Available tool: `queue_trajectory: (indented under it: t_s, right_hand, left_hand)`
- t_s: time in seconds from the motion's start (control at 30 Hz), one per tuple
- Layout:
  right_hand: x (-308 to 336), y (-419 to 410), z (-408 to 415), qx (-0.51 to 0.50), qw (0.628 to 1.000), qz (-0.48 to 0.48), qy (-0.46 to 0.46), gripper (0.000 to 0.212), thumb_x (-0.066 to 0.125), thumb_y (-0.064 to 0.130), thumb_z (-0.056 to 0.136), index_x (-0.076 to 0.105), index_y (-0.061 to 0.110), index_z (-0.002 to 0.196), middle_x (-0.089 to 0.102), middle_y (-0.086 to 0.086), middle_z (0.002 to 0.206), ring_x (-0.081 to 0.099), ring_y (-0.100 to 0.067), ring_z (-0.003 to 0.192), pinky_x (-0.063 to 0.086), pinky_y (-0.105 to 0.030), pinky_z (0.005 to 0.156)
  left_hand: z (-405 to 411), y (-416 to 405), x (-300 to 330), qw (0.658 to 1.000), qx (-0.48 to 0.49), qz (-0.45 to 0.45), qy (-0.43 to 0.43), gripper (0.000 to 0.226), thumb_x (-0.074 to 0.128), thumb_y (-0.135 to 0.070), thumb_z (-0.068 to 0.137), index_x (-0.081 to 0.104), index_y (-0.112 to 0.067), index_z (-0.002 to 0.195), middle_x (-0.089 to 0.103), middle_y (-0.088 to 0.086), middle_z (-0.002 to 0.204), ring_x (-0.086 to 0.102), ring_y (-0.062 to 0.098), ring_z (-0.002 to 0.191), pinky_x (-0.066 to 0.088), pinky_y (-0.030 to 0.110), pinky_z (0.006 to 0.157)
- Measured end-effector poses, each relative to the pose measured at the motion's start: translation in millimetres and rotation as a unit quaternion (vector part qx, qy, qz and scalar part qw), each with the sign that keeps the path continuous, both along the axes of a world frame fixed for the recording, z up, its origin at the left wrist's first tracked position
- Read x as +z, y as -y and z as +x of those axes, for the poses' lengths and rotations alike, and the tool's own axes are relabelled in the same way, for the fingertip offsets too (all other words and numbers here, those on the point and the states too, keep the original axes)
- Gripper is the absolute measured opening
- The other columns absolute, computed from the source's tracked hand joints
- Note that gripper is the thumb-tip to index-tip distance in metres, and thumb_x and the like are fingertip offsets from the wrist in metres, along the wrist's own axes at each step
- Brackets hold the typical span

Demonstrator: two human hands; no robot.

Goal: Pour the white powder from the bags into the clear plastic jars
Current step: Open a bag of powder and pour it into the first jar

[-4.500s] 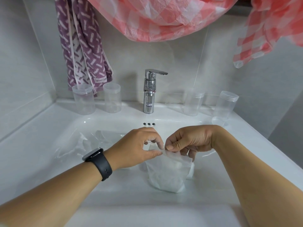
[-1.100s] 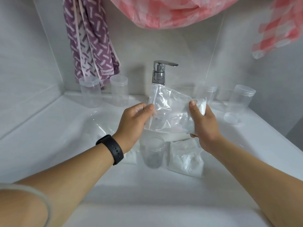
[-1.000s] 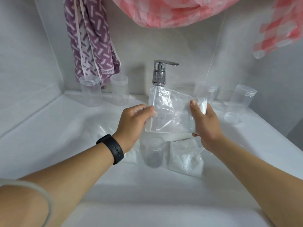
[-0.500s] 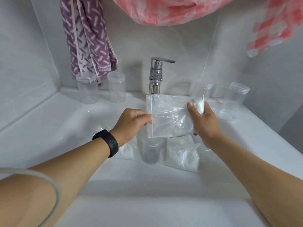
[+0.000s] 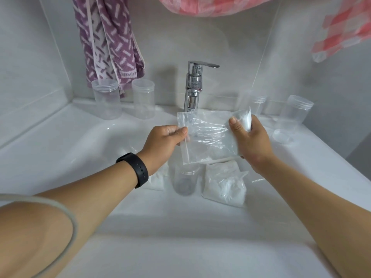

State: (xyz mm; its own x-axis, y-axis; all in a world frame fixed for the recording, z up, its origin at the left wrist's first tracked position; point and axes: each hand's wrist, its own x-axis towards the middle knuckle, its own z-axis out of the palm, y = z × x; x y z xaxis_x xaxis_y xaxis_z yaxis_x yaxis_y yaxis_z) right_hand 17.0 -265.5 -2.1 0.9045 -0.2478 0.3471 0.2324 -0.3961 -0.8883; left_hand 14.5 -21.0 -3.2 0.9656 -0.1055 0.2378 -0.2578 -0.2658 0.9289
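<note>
A: Where is the bag [image 5: 208, 137] against the open jar [image 5: 185, 180]?

B: Held up in the air between both hands, right above it; the jar stands in the sink [image 5: 80, 141] basin, and the bag's lower left corner hangs just over the jar's mouth, not touching it as far as I can tell.

A: How does the bag lie?

B: Its long axis runs roughly left to right, tilted so the right end sits higher; the white powder [image 5: 246, 121] is bunched at that raised right end, and the strip along the left edge looks like the opening side, though I cannot tell whether it is open.

A: And the hands?

B: The left hand [image 5: 163, 143] pinches the left edge between thumb and curled fingers; the right hand [image 5: 249, 141] grips the powder end, thumb on the front and fingers wrapped behind.

A: So what does the pour turn on?

B: I judge it turns on that low left corner staying over the jar mouth while the right hand lifts the powder end; the left hand is the nearer one to the jar, so it steers.

A: Other bags?

B: A full bag [image 5: 225, 184] lies just right of the jar; another bag [image 5: 157, 180] lies just left, partly behind the left wrist.
</note>
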Motion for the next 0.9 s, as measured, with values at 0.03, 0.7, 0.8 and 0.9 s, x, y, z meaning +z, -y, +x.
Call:
queue_trajectory:
  t_s: [0.03, 0.7, 0.8, 0.9]
  right_hand:
    - [2, -1, 0, -0.003, 1.000, -0.006, 0.005, 0.039, 0.064, 0.069, 0.087, 0.060, 0.030, 0.096, 0.065, 0.009, 0.082, 0.059, -0.014, 0.069, 0.048, -0.036, 0.067]
    - [12, -5, -5, -0.023, 0.998, -0.044, 0.038, 0.041, 0.065, 0.053, 0.094, 0.059, 0.014, 0.103, 0.065, 0.002, 0.089, 0.058, -0.009, 0.076, 0.045, -0.017, 0.065]
    - [14, -5, -5, -0.016, 0.998, -0.042, 0.036, 0.040, 0.066, 0.053, 0.094, 0.059, 0.014, 0.103, 0.064, 0.004, 0.087, 0.058, -0.008, 0.075, 0.045, -0.019, 0.065]
    - [14, -6, -6, -0.010, 0.998, -0.042, 0.037, 0.040, 0.066, 0.052, 0.094, 0.058, 0.013, 0.100, 0.062, 0.006, 0.082, 0.054, -0.003, 0.068, 0.044, -0.015, 0.060]
  left_hand:
    - [0, 0, -1, 1.000, 0.001, -0.001, -0.003, 0.033, 0.058, -0.032, 0.101, 0.077, -0.009, 0.086, 0.063, -0.021, 0.060, 0.056, -0.006, 0.062, 0.043, 0.009, 0.068]
    - [-2, 2, -1, 1.000, 0.002, -0.020, -0.012, 0.035, 0.057, -0.027, 0.102, 0.074, -0.004, 0.083, 0.065, -0.016, 0.065, 0.057, 0.006, 0.070, 0.047, 0.023, 0.079]
    - [-2, 2, -1, 1.000, 0.004, -0.015, -0.013, 0.035, 0.057, -0.028, 0.102, 0.075, -0.004, 0.083, 0.064, -0.015, 0.064, 0.057, 0.006, 0.069, 0.047, 0.022, 0.078]
    - [-2, 1, -2, 1.000, 0.006, -0.013, -0.013, 0.036, 0.056, -0.027, 0.102, 0.073, -0.001, 0.085, 0.067, -0.013, 0.069, 0.056, 0.005, 0.069, 0.047, 0.022, 0.079]
